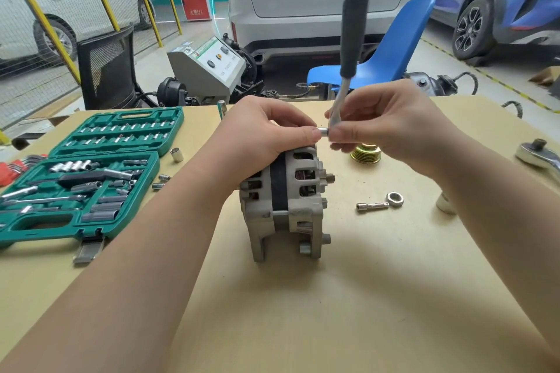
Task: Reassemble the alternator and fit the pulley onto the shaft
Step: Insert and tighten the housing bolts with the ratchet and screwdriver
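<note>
The grey alternator [291, 206] stands on the tan table [348, 297] with its bare shaft [331, 177] pointing right. My left hand [266, 130] presses down on its top. My right hand [391, 121] grips the head of a small ratchet [348, 63] whose black handle points up; a small socket [323, 132] on it sits at the alternator's top right edge. The brass-coloured pulley [365, 154] lies on the table behind my right hand. A nut [395, 199] and a short extension bar [371, 206] lie to the right of the alternator.
An open green socket set [91, 179] fills the left of the table, with loose sockets [176, 154] beside it. A large ratchet [539, 154] lies at the right edge. A blue chair [394, 48], a black chair [106, 70] and parked cars stand beyond the table.
</note>
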{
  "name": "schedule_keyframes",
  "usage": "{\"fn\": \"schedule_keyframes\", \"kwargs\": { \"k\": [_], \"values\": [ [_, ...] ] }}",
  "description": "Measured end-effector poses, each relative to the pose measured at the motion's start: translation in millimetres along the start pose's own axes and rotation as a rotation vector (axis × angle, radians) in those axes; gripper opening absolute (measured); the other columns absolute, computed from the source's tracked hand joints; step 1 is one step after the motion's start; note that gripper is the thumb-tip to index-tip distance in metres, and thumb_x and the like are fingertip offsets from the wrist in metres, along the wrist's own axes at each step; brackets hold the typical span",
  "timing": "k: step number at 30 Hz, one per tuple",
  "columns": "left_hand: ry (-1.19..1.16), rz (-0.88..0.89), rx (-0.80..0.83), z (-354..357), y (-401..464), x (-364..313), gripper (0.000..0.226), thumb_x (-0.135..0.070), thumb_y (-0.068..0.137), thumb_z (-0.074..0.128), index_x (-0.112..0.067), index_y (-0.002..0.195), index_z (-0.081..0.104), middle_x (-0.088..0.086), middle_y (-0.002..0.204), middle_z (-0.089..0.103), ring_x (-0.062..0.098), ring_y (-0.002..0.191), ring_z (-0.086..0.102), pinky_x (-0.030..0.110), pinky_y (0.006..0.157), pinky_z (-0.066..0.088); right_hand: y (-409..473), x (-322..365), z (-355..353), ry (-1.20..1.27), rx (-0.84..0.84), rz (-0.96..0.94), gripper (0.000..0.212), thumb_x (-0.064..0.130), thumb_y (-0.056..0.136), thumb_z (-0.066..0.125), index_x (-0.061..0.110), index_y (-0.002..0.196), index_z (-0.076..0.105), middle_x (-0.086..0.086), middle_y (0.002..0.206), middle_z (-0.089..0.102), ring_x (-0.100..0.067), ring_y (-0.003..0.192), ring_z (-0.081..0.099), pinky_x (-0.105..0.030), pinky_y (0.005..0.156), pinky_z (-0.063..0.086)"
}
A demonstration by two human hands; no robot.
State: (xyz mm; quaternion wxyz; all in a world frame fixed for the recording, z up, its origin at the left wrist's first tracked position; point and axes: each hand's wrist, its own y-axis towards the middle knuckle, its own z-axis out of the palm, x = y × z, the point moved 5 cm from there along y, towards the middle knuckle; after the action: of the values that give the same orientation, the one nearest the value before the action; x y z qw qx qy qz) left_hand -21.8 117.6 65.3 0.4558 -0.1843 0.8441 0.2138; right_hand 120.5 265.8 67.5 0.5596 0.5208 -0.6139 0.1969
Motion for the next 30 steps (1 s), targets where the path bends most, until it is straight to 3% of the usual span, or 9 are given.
{"fn": "schedule_keyframes", "kwargs": {
  "k": [4, 6, 8, 12, 17, 20, 25, 28, 30],
  "values": [
    [0.006, -0.025, -0.004, -0.2, 0.1, 0.5, 0.006, -0.039, 0.087, 0.087, -0.033, 0.087, 0.085, -0.014, 0.072, 0.077, 0.000, 0.062, 0.072, 0.011, 0.052, 0.050, -4.6, 13.5, 1.1, -0.279, 0.010, -0.232, 0.028, 0.005, 0.073, 0.092, 0.007, 0.098, 0.080, -0.014, 0.092, 0.080, -0.029, 0.086, 0.080, -0.042, 0.087, 0.065],
    [0.008, -0.019, -0.006, -0.1, -0.5, 0.6, 0.007, -0.038, 0.086, 0.087, -0.032, 0.087, 0.085, -0.014, 0.071, 0.076, 0.000, 0.062, 0.071, 0.011, 0.051, 0.049, -5.3, 13.4, 0.5, -0.303, 0.001, -0.236, 0.028, 0.006, 0.072, 0.093, 0.008, 0.097, 0.080, -0.005, 0.087, 0.081, -0.019, 0.084, 0.080, -0.032, 0.084, 0.065],
    [-0.001, -0.011, -0.008, -0.5, -0.9, 0.6, 0.008, -0.039, 0.085, 0.089, -0.032, 0.087, 0.085, -0.015, 0.071, 0.076, -0.002, 0.062, 0.071, 0.010, 0.052, 0.049, -4.8, 10.5, 0.2, -0.198, -0.017, -0.155, 0.029, 0.015, 0.068, 0.094, 0.009, 0.093, 0.081, -0.002, 0.085, 0.081, -0.018, 0.081, 0.080, -0.026, 0.079, 0.064],
    [-0.014, -0.018, 0.004, -0.8, -0.7, 0.8, 0.013, -0.042, 0.084, 0.090, -0.035, 0.095, 0.084, -0.017, 0.083, 0.080, 0.000, 0.074, 0.076, 0.010, 0.054, 0.052, -0.2, -4.9, 1.5, 0.101, -0.039, 0.079, 0.035, 0.034, 0.067, 0.093, 0.009, 0.088, 0.083, -0.022, 0.084, 0.078, -0.042, 0.079, 0.079, -0.038, 0.069, 0.067],
    [0.039, -0.002, 0.011, 0.2, -0.6, -0.5, 0.008, -0.044, 0.088, 0.086, -0.036, 0.091, 0.085, -0.016, 0.077, 0.078, -0.002, 0.070, 0.073, 0.008, 0.052, 0.048, 1.0, -16.6, 8.3, 0.188, 0.011, 0.238, 0.044, 0.046, 0.073, 0.088, 0.007, 0.092, 0.082, -0.028, 0.089, 0.077, -0.036, 0.075, 0.079, -0.029, 0.063, 0.064],
    [0.069, -0.004, -0.003, -0.5, -0.5, -0.8, 0.008, -0.044, 0.089, 0.084, -0.036, 0.089, 0.085, -0.018, 0.075, 0.077, -0.004, 0.068, 0.071, 0.008, 0.050, 0.046, 1.8, -14.1, 4.0, 0.118, 0.009, 0.150, 0.039, 0.041, 0.075, 0.090, 0.008, 0.093, 0.082, -0.024, 0.087, 0.078, -0.037, 0.077, 0.079, -0.032, 0.067, 0.064],
    [0.066, -0.008, -0.004, 0.2, -0.4, -0.9, 0.007, -0.042, 0.090, 0.083, -0.035, 0.088, 0.085, -0.017, 0.073, 0.076, -0.002, 0.066, 0.072, 0.011, 0.052, 0.050, -1.7, -0.4, 0.5, -0.105, 0.015, -0.161, 0.029, 0.007, 0.071, 0.095, 0.004, 0.095, 0.078, -0.014, 0.094, 0.080, -0.029, 0.088, 0.079, -0.045, 0.088, 0.065],
    [0.091, 0.004, 0.004, 0.7, -0.1, -0.5, 0.007, -0.044, 0.089, 0.083, -0.037, 0.089, 0.084, -0.018, 0.076, 0.077, -0.003, 0.069, 0.071, 0.017, 0.059, 0.052, -3.2, -0.4, 1.0, -0.104, -0.016, -0.128, 0.028, 0.015, 0.066, 0.098, 0.020, 0.088, 0.083, -0.011, 0.093, 0.081, -0.033, 0.089, 0.080, -0.043, 0.086, 0.066],
    [0.081, 0.013, 0.006, 0.3, 0.2, -0.3, 0.009, -0.046, 0.088, 0.084, -0.038, 0.092, 0.084, -0.018, 0.080, 0.078, -0.003, 0.072, 0.072, 0.017, 0.063, 0.051, -2.7, -2.3, 2.7, 0.029, -0.020, -0.049, 0.028, 0.023, 0.065, 0.099, 0.019, 0.088, 0.085, -0.015, 0.088, 0.080, -0.039, 0.083, 0.079, -0.042, 0.077, 0.067]
  ]
}}
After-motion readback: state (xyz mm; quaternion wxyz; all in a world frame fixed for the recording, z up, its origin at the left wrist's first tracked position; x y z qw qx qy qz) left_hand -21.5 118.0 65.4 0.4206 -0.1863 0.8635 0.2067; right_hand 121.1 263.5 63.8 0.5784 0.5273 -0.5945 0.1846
